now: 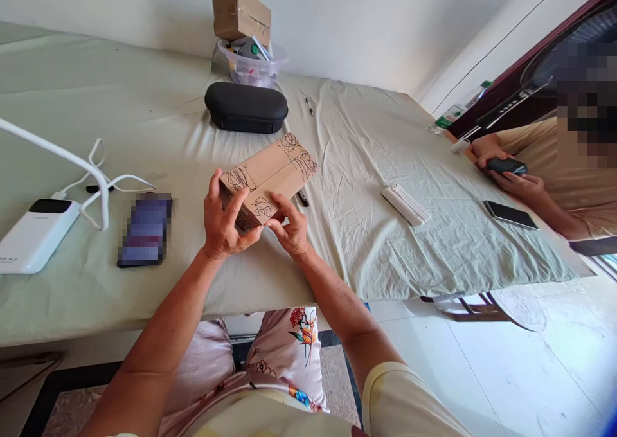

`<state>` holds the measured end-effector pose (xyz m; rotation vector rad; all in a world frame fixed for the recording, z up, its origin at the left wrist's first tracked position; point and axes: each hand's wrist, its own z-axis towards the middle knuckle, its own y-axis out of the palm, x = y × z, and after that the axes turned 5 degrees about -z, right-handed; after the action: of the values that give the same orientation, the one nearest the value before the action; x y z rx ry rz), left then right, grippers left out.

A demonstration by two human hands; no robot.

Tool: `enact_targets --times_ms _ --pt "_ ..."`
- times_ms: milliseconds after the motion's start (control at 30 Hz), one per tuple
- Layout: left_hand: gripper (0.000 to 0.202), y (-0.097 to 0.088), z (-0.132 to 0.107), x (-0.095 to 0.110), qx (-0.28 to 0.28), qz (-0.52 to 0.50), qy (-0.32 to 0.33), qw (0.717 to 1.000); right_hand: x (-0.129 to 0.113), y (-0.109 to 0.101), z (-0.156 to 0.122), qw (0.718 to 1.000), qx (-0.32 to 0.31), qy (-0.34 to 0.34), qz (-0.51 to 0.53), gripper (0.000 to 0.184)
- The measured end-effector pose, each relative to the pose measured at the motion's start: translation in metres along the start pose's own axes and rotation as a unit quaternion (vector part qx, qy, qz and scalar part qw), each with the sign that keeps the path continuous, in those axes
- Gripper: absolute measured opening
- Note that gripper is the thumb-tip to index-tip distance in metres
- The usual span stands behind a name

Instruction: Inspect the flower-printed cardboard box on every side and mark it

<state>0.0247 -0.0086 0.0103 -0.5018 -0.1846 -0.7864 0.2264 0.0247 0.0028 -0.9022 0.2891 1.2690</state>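
Note:
A small brown cardboard box (272, 172) is tilted up between my two hands, over the front part of the table. Black scribbles cover the corners of its top face, and a seam runs across the middle. My left hand (225, 222) grips the box's left and near side, fingers on the edge and top. At the near right corner, my right hand (289, 226) holds it with thumb and fingers. Partly hidden behind the box, a black marker (303, 197) lies on the cloth.
Beyond the box sits a black hard case (246, 107), with a plastic basket (255, 71) carrying another carton (241, 14) behind it. A phone (144, 230) and a white power bank (41, 234) with cables lie left. Right are a white item (405, 204), another phone (511, 214) and a seated person (540, 173).

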Motion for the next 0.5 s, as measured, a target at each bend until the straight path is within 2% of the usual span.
enact_targets --times_ms 100,300,400,500 --pt "0.084 -0.005 0.002 -0.004 -0.012 0.000 0.009 1.000 0.004 -0.005 0.006 0.998 0.040 0.053 -0.020 0.081" --pt "0.086 -0.015 0.009 -0.010 -0.001 -0.076 0.008 0.997 0.017 -0.024 0.022 0.973 0.162 0.159 -0.047 0.074" --pt "0.079 -0.018 0.010 -0.011 0.007 -0.115 -0.026 0.993 0.025 -0.036 0.027 0.956 0.208 0.197 -0.060 0.067" --pt "0.076 -0.018 0.009 -0.012 0.013 -0.149 -0.085 0.985 0.028 -0.044 0.030 0.953 0.225 0.196 -0.047 0.053"
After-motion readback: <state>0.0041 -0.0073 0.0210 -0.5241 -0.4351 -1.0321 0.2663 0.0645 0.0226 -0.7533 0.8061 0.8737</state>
